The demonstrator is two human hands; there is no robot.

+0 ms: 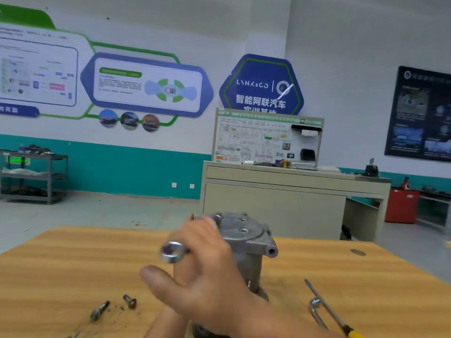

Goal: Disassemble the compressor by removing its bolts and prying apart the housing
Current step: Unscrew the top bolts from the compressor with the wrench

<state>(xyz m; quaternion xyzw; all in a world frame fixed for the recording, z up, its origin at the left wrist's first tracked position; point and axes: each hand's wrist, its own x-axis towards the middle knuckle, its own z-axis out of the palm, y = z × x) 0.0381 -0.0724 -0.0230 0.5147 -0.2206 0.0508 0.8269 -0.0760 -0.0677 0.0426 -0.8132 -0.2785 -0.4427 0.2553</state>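
The grey cast-metal compressor point(244, 230) stands on end in the middle of the pale wooden bench point(73, 264). Its round top plate with threaded holes faces up, and a lug with a bore sticks out to the right. The right hand point(207, 272) lies over its near left side with its back to the camera and the thumb stretched out to the left. Its fingers seem to be curled round the shaft of a shiny steel ring spanner point(172, 254), whose ring end juts out to the left. The blur hides how firm that grip is and whether the far end sits on a bolt. The left hand cannot be made out. Two loose dark bolts point(130, 301) lie near left on the bench. To the right lie a yellow-handled screwdriver point(327, 311) and, just beside it, a bent steel socket key point(314, 306). The compressor looks heavy and rigid, so it should not give under a squeeze, but standing on end it is likely to twist or tip when a bolt is loosened. The best hold is probably round the body just under the top flange, or against the lug, pressing down into the bench. The casting may be greasy, so a full wrap of the palm should hold better than fingertips. Prying at the seam could chip the soft metal edge.
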